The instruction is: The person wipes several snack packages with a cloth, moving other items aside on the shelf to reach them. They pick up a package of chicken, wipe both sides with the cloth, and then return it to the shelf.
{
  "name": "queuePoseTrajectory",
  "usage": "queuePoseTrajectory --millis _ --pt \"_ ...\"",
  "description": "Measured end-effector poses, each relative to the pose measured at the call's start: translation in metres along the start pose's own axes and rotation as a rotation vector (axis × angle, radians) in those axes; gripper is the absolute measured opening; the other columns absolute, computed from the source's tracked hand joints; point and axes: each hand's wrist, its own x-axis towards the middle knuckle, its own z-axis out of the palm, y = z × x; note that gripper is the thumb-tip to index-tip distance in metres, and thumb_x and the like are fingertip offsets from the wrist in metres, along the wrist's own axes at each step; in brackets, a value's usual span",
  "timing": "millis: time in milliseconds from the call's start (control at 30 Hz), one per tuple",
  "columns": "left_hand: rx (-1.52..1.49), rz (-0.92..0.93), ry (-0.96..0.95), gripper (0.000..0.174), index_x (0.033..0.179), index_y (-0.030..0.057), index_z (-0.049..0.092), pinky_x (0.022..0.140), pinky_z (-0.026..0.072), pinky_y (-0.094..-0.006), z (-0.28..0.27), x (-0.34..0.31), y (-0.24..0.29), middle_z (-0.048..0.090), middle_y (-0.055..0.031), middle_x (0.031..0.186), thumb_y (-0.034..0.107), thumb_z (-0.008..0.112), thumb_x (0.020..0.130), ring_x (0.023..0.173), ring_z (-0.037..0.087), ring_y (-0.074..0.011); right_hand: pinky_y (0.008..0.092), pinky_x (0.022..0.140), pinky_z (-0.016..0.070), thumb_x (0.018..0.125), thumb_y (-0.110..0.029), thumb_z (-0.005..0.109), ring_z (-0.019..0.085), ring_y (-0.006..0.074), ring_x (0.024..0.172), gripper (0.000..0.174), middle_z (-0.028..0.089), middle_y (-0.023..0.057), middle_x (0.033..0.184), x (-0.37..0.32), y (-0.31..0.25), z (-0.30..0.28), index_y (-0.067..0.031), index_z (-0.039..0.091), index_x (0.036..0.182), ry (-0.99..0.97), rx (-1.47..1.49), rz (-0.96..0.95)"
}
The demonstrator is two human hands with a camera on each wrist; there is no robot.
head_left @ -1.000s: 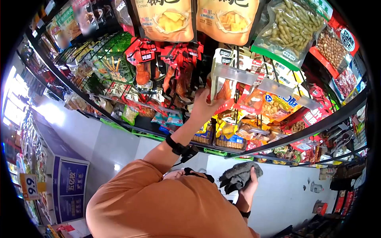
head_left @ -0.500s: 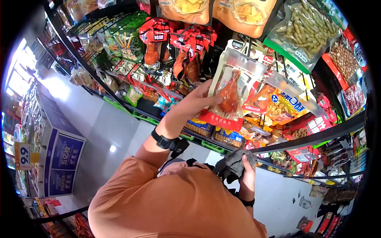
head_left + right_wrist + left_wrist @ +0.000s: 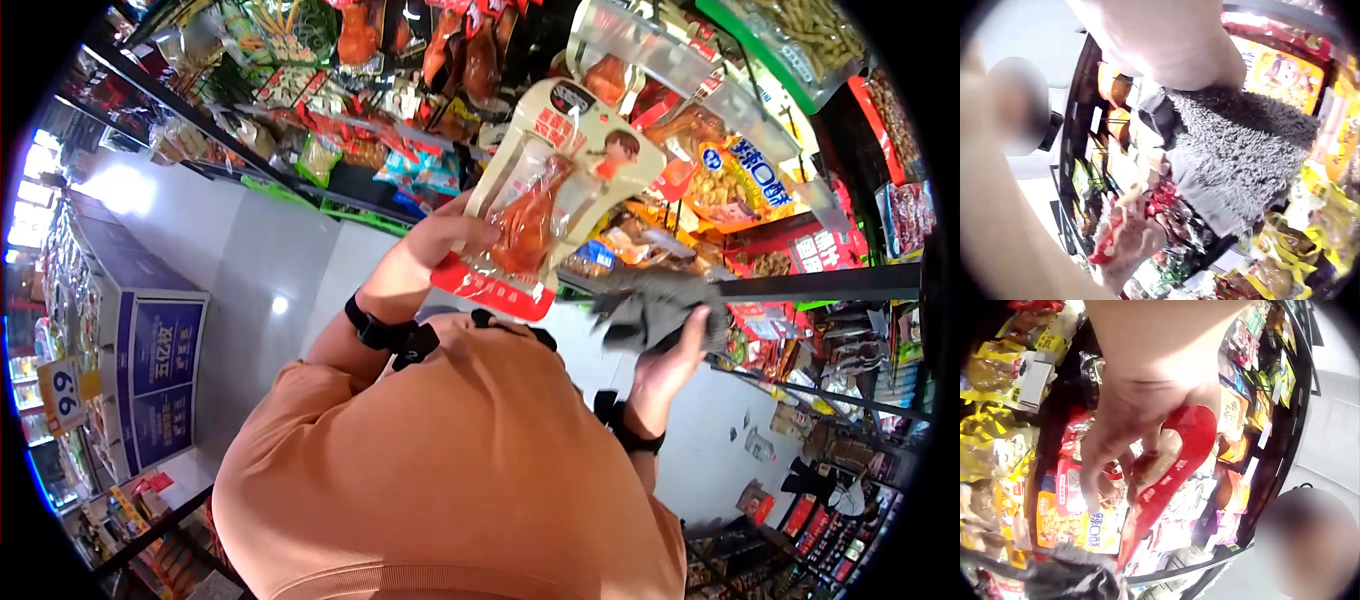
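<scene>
My left hand [image 3: 443, 240] grips a vacuum-packed chicken leg [image 3: 528, 220] by one side, thumb over the front. The pack is cream with a red lower band and a clear window showing the brown leg. In the left wrist view, the pack's red band [image 3: 1192, 440] curves out from under the palm. Lower and to the right, my right hand [image 3: 668, 372] holds a grey cloth [image 3: 655, 308], thumb on top. The right wrist view shows the shaggy pile of the cloth [image 3: 1241, 156], which hides most of the fingers.
Ahead is a snack rack with hanging packs, clear plastic label strips [image 3: 650, 50] and a black rail [image 3: 830, 284]. An orange-and-yellow snack bag [image 3: 735, 185] hangs beside the chicken pack. A purple-sided display stand [image 3: 160, 370] stands on the tiled floor at left.
My left hand has drawn the chicken leg pack off the rack and toward my body. My right hand, with the cloth, has risen and moved right. The head view has tilted downward.
</scene>
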Motion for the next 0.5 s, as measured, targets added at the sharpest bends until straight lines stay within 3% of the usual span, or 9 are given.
queuePoseTrajectory --millis 67,133,167,200,300,333,400,433,500 --pt "-0.045 -0.031 0.048 0.077 0.146 -0.0007 0.031 0.105 0.0422 -0.0402 0.000 -0.007 0.002 0.049 -0.0198 0.138 -0.002 0.055 0.073 0.124 0.053 -0.0293 0.0432 0.100 0.0457 0.099 -0.030 0.054 0.057 0.0265 0.115 0.047 0.055 0.0129 0.129 0.004 -0.011 0.022 -0.0028 0.044 0.135 -0.063 0.034 -0.153" --pt "0.179 -0.050 0.098 0.078 0.147 0.0008 0.031 0.105 0.0411 -0.0380 0.010 -0.012 0.012 0.050 -0.0173 0.139 -0.005 0.054 0.073 0.125 0.052 -0.0264 0.0448 0.102 0.0443 0.100 -0.039 0.050 0.055 0.0293 0.118 0.057 0.053 0.0146 0.132 0.003 -0.013 0.054 -0.0004 0.038 0.140 -0.140 0.007 -0.282" --pt "0.360 -0.054 0.045 0.080 0.149 0.0021 0.027 0.102 0.0417 -0.0332 0.007 -0.012 0.017 0.046 -0.0139 0.143 -0.009 0.052 0.073 0.127 0.048 -0.0196 0.0457 0.103 0.0426 0.100 -0.041 0.049 0.053 0.0301 0.122 0.059 0.052 0.0151 0.135 0.004 -0.009 0.069 -0.0002 0.037 0.141 -0.309 -0.052 -0.297" --pt "0.354 -0.050 0.043 0.080 0.149 0.0021 0.027 0.102 0.0417 -0.0332 0.006 -0.014 0.019 0.046 -0.0139 0.143 -0.009 0.052 0.073 0.127 0.048 -0.0196 0.0466 0.104 0.0410 0.100 -0.043 0.048 0.050 0.0309 0.125 0.061 0.050 0.0155 0.137 0.005 -0.005 0.084 -0.0001 0.036 0.142 -0.480 -0.111 -0.311" --pt "0.583 0.079 -0.191 0.082 0.153 0.0056 0.019 0.093 0.0423 -0.0269 0.013 -0.024 0.033 0.033 -0.0084 0.151 -0.010 0.049 0.078 0.121 0.044 -0.0121 0.0525 0.110 0.0295 0.099 -0.040 0.046 0.039 0.0395 0.135 0.055 0.046 0.0196 0.143 0.007 -0.009 0.157 -0.0010 0.045 0.138 -0.762 -0.709 -0.996" --pt "0.587 0.088 -0.180 0.082 0.153 0.0056 0.019 0.093 0.0423 -0.0269 0.011 -0.032 0.037 0.033 -0.0084 0.151 -0.010 0.049 0.078 0.121 0.044 -0.0121 0.0543 0.111 0.0258 0.097 -0.037 0.047 0.036 0.0425 0.137 0.053 0.046 0.0209 0.144 0.006 -0.008 0.174 -0.0013 0.048 0.136 -0.820 -0.931 -1.191" --pt "0.597 0.052 -0.027 0.083 0.154 0.0067 0.017 0.088 0.0437 -0.0243 0.006 -0.049 0.047 0.035 -0.0067 0.148 -0.009 0.051 0.080 0.114 0.046 -0.0120 0.0650 0.109 0.0170 0.082 -0.029 0.059 0.027 0.0484 0.139 0.058 0.038 0.0195 0.149 -0.006 0.011 0.195 -0.0146 0.053 0.137 -0.967 -0.734 -1.014" --pt "0.576 0.063 -0.077 0.082 0.153 0.0073 0.018 0.085 0.0451 -0.0234 0.004 -0.051 0.058 0.041 -0.0070 0.141 -0.008 0.053 0.081 0.109 0.050 -0.0120 0.0587 0.112 0.0206 0.090 -0.032 0.056 0.032 0.0464 0.138 0.052 0.043 0.0225 0.145 -0.014 0.020 0.205 -0.0057 0.054 0.135 -0.959 -0.706 -1.059" --pt "0.581 0.011 0.016 0.078 0.152 0.0066 0.020 0.085 0.0463 -0.0247 -0.007 -0.070 0.072 0.047 -0.0073 0.135 -0.008 0.054 0.082 0.107 0.053 -0.0131 0.0615 0.110 0.0206 0.086 -0.036 0.057 0.032 0.0466 0.138 0.057 0.040 0.0209 0.148 -0.030 0.036 0.221 -0.0106 0.053 0.137 -0.998 -0.694 -1.083"
